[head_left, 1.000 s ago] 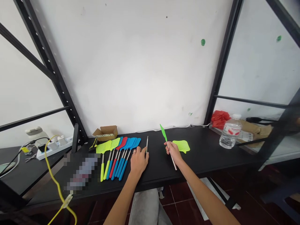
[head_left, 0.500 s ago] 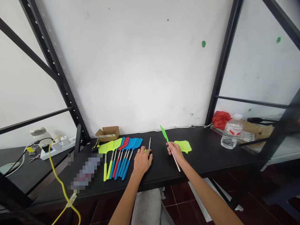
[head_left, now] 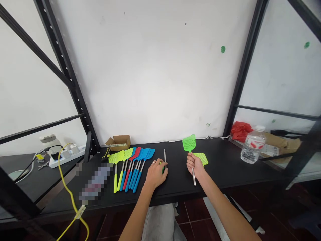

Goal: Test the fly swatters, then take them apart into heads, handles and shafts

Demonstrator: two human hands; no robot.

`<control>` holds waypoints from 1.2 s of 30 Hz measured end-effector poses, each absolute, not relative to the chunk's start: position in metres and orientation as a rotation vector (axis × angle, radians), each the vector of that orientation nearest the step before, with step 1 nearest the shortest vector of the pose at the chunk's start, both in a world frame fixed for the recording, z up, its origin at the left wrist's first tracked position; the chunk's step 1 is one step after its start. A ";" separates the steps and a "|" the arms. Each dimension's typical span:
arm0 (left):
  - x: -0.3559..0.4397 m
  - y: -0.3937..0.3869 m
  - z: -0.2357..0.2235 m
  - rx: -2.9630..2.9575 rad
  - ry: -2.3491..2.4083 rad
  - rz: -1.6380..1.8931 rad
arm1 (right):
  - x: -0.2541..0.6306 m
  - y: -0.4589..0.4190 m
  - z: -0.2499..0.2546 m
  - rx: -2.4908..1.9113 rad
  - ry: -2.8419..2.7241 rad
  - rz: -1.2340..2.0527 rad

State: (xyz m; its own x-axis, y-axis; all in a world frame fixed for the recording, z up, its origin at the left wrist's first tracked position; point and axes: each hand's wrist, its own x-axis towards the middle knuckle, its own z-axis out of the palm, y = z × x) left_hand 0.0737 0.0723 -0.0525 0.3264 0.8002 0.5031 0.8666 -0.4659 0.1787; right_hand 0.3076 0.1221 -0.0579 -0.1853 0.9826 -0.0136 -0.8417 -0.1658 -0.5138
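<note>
My right hand (head_left: 195, 165) is closed around the metal rod of a bright green fly swatter (head_left: 189, 143), holding it upright with its perforated head facing me. Behind this hand, a yellow-green swatter head (head_left: 202, 157) lies on the black table. My left hand (head_left: 155, 174) is low over the tabletop, its fingers curled around a green handle (head_left: 162, 166), mostly hidden. A thin metal rod (head_left: 165, 155) points away from the wall side of those fingers. Left of it, several fly swatters (head_left: 130, 170) with yellow-green, blue and red handles lie in a row.
A small open cardboard box (head_left: 119, 142) stands against the wall. At left are a white power strip (head_left: 67, 156) and a yellow cable (head_left: 62, 180). A water bottle (head_left: 252, 145) and a red plastic bag (head_left: 241, 131) are at right. Black rack posts (head_left: 244, 67) flank the table.
The green swatter in my right hand has turned from edge-on to face me, and its rod stands more upright. My left hand stays at the green handle. The whole view has shifted slightly.
</note>
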 end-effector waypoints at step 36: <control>0.075 0.075 -0.056 -2.314 -1.682 -0.776 | 0.233 0.150 -0.059 -1.180 -1.189 1.048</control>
